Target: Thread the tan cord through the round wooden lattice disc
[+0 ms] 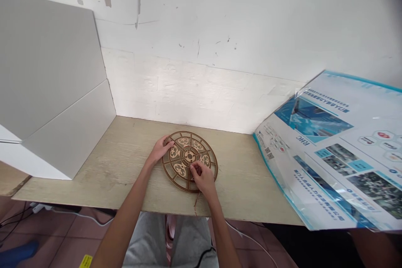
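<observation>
A round, brown wooden fretwork disc [188,150] with cut-out ornament lies flat on the pale wooden table [125,167]. My left hand [161,149] rests on the disc's left rim, fingers curled over the edge. My right hand [202,176] sits on the disc's lower right part, fingers pinched together on a small piece that I cannot make out. A thin brown strand [197,203] hangs from under my right hand over the table's front edge.
A white board [53,79] leans at the left. A large blue-and-white printed poster [339,155] slants over the table's right end. A white wall stands behind. Cables [47,209] lie on the tiled floor below the front edge.
</observation>
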{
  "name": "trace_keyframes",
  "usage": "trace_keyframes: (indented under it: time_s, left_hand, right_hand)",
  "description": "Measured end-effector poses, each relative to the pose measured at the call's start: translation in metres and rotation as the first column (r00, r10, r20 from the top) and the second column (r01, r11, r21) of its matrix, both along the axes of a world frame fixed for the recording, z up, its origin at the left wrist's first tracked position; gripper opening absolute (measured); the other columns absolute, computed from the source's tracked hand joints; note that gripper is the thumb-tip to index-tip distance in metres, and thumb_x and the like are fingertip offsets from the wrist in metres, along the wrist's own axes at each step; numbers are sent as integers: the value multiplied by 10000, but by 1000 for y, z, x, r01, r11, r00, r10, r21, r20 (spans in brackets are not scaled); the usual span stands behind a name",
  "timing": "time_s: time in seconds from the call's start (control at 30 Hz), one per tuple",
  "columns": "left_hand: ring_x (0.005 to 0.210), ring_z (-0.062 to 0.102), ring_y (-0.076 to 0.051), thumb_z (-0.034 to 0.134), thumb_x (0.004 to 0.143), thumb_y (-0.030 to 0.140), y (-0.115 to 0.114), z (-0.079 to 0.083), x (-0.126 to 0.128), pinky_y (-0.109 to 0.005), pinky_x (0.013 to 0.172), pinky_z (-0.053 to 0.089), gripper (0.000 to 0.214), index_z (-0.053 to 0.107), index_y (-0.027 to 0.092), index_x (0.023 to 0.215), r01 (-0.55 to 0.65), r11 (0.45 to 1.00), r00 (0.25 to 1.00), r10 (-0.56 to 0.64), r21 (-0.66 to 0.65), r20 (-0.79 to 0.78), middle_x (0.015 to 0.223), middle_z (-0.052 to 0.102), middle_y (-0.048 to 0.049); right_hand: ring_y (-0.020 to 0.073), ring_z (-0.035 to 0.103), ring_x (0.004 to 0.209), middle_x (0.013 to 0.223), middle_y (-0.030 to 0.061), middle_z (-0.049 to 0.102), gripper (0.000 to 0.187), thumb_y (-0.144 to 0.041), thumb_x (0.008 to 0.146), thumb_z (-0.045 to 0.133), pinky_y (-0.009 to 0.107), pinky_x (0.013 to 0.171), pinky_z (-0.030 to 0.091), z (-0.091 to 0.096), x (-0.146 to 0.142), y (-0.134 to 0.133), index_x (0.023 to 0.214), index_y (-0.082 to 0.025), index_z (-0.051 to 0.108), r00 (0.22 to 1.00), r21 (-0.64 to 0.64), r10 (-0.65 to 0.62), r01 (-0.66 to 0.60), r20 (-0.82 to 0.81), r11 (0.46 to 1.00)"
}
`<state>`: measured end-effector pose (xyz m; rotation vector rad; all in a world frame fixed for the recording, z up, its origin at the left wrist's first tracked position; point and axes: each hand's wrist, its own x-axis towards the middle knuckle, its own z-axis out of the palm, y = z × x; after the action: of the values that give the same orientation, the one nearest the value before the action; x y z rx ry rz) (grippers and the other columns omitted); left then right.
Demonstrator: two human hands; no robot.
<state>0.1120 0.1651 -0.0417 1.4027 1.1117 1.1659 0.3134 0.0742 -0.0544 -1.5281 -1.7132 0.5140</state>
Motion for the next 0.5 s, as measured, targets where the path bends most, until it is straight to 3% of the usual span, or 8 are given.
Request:
trace_keyframes:
  time_s: [0.5]
  left_hand:
    - [1074, 601, -248, 644, 790, 409, 2, -4, -1, -401, 976, 453, 511, 571, 162, 1231, -22, 1000, 999, 22, 16, -41, 1171, 654, -100]
  right_hand:
    - [171, 549, 572, 624, 23, 619, 258, -399, 823, 463, 260, 530, 366, 2, 1, 3, 694, -201, 567, 1000, -20, 21, -21, -5, 1000]
